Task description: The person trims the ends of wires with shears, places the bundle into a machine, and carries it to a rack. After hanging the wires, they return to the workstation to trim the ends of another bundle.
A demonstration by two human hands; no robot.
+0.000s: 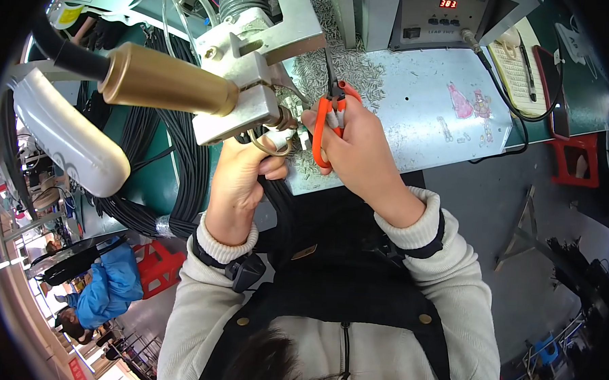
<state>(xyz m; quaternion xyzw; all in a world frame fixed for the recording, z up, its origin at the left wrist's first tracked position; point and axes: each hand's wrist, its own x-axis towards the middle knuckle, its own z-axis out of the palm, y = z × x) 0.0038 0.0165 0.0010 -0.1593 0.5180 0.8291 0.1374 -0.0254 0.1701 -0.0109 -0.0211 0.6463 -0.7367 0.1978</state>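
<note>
Snips (329, 123) in right hand (354, 148) | left hand (240, 180) grips cable (277, 192) beside

Tips of orange-handled pliers (329, 126) hidden behind fingers, left hand (240, 180) fingertips masked by metal clamp (244, 85), black cable bundle (177, 150) partly covered, scattered parts (344, 69) too small to identify

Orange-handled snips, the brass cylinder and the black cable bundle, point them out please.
Orange-handled snips (322, 133): head view, on the orange handle loop.
Brass cylinder (166, 82): head view, mid-barrel.
Black cable bundle (183, 178): head view, on the coiled strands.
</note>
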